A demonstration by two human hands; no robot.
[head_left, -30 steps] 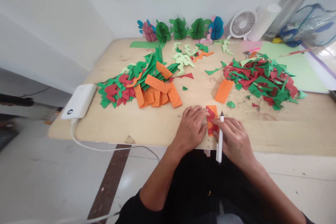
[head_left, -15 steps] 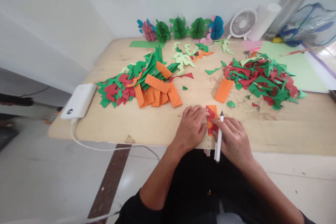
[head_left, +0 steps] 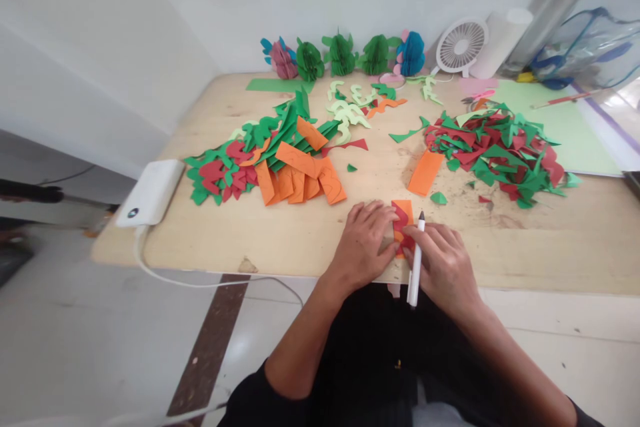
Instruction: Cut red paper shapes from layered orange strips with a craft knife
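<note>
At the table's front edge an orange paper strip (head_left: 407,205) lies flat with a red wavy paper cut-out (head_left: 401,216) on top. My left hand (head_left: 364,243) is at its left side, curved fingertips and thumb holding the papers down. My right hand (head_left: 447,263) grips a white pen (head_left: 417,267), its dark tip pointing away from me. The right fingertips also touch the cut-out's right side and partly hide it. Just beyond lies a separate orange strip (head_left: 425,173).
Left of centre are orange pieces with drawn wavy lines (head_left: 299,161), among green and red cut-outs. Red and green scraps (head_left: 500,153) heap up at right. Honeycomb paper figures (head_left: 343,55), a small fan (head_left: 461,45) and a bottle (head_left: 547,17) line the wall. A white power bank (head_left: 150,193) sits far left.
Both hands stay in nearly the same place on the papers, and the pen keeps its tilt. My left thumb has shifted slightly right, onto the papers' edge.
</note>
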